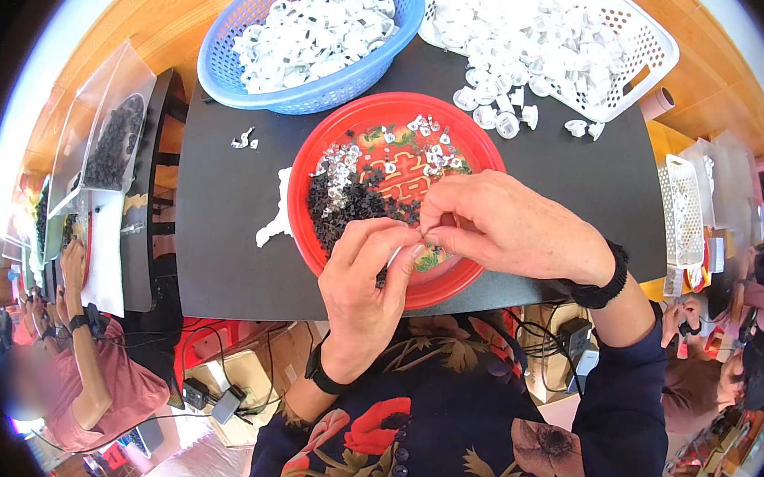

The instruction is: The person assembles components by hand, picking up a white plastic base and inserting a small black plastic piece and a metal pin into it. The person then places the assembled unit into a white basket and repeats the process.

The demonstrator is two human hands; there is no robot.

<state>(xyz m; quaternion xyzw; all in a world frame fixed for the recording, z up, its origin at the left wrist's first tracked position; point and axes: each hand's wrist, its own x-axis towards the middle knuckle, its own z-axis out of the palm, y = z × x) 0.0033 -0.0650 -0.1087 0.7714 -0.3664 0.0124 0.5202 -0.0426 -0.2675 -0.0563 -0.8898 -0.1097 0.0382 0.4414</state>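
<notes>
Over the near rim of a round red tray [392, 105], my two hands meet with their fingertips pinched together. My left hand [363, 277] is closed; a sliver of something white shows between its thumb and fingers, mostly hidden. From the right, my right hand [517, 227] pinches at the same spot, and what its fingertips hold is too small to make out. Inside the tray, a heap of small black parts [344, 209] lies at the left beside my left fingers. Small clear or silvery pieces [424, 157] are scattered toward its far side.
A blue basket [308, 100] of white plastic parts stands at the far left of the dark table [241, 209]. Beyond the tray, a white basket [650, 76] spills more white parts [499, 113]. Cables [553, 342] hang below the table edge. Other people work at both sides.
</notes>
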